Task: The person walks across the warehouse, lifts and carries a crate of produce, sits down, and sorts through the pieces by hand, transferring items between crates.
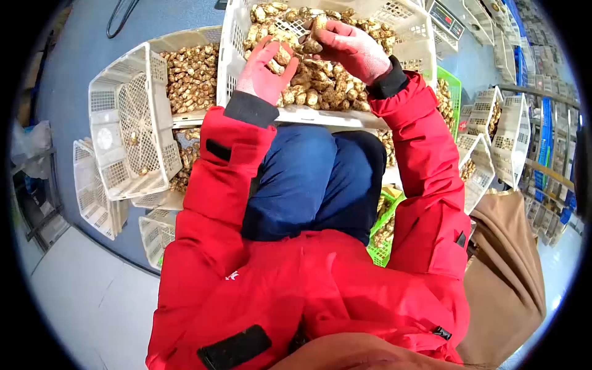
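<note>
A white plastic crate (293,115) in front of my knees holds a heap of brown-and-white mushrooms (327,80). My right hand (353,48), in a pink-and-white glove, is closed on one mushroom (317,34) held upright above the heap, between thumb and fingers. My left hand (266,69), gloved the same way, is at the left part of the crate. Its thumb and fingers curve around another mushroom (282,57) just above the pile. Part of that mushroom is hidden by the fingers.
On the left stand a crate full of smaller mushrooms (192,74) and a tilted crate (98,117) with a few pieces. Green crates (454,92) are at right, near more white crates (518,145). A digital scale (445,21) is at upper right, a brown cloth (505,265) at lower right.
</note>
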The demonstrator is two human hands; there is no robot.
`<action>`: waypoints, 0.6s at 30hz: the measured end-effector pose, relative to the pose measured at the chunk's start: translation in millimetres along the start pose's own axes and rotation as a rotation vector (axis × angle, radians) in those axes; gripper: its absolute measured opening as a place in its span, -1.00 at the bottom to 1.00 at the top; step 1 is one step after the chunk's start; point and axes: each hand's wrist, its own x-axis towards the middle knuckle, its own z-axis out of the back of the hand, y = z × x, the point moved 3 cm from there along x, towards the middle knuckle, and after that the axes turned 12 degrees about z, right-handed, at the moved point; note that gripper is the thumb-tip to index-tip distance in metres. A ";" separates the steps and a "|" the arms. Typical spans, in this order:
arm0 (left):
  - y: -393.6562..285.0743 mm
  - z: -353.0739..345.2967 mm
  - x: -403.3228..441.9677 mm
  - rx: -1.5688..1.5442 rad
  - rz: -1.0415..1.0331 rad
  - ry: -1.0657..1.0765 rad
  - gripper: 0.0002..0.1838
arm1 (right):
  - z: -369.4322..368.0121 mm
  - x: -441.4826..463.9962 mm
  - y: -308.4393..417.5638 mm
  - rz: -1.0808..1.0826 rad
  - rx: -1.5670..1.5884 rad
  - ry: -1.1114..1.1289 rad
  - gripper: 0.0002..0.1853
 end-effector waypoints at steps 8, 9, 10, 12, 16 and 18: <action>112.4 -99.3 -33.9 0.485 -0.005 0.058 -0.51 | 4.9 -154.0 61.8 0.128 -0.491 -0.332 -0.73; 145.5 -121.6 -41.8 0.652 0.012 0.025 -0.54 | 3.8 -186.3 72.5 0.047 -0.442 -0.417 -0.74; 191.4 -123.4 -41.1 0.495 0.133 0.074 -0.59 | 10.4 -218.7 74.4 0.040 -0.470 -0.559 -0.72; 303.8 -96.6 -14.2 0.627 0.075 0.048 -0.57 | 60.9 -288.0 49.5 -0.047 -0.554 -0.664 -0.70; 466.1 23.2 51.4 1.065 0.319 -0.447 -0.32 | 177.9 -378.2 -68.6 -0.392 -0.636 -0.564 -0.76; 470.6 24.6 54.2 1.286 0.418 -0.424 -0.30 | 227.3 -407.3 -117.9 -0.521 -0.395 -0.667 -0.74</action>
